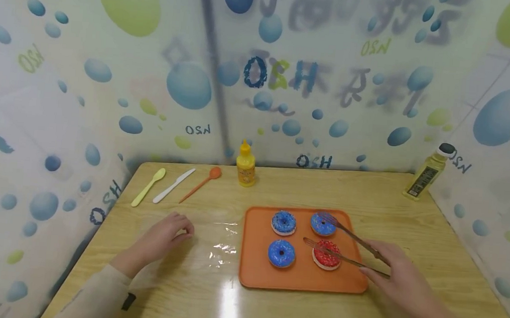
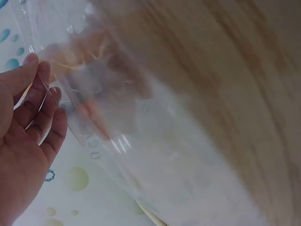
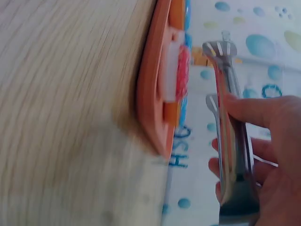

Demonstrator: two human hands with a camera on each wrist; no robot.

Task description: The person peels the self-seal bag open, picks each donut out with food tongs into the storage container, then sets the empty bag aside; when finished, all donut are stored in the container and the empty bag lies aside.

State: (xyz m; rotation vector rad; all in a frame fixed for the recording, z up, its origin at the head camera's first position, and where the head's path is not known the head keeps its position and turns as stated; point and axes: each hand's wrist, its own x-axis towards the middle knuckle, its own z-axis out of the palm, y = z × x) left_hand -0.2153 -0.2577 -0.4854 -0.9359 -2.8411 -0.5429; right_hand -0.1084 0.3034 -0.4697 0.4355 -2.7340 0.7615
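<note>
A thin clear plastic bag [image 2: 141,150] is pinched between the thumb and forefinger of my left hand [image 2: 33,108]; in the head view this hand is left of the orange tray [image 1: 301,277], and only glints of the plastic show. My right hand [image 1: 407,286] grips metal tongs [image 1: 358,241] with their arms apart, over the tray's right side. Beneath the tong tips lie a blue doughnut [image 1: 323,229] and a red doughnut [image 1: 328,263]. Two more blue doughnuts, one dark [image 1: 283,230] and one lighter [image 1: 280,263], sit on the tray's left half.
Behind my left hand lie a yellow spoon [image 1: 148,188], a white knife [image 1: 174,186] and an orange spoon [image 1: 200,184]. A yellow squeeze bottle [image 1: 246,171] stands at the table's back edge. An oil-like bottle [image 1: 426,175] stands at the back right corner. Patterned walls enclose the table.
</note>
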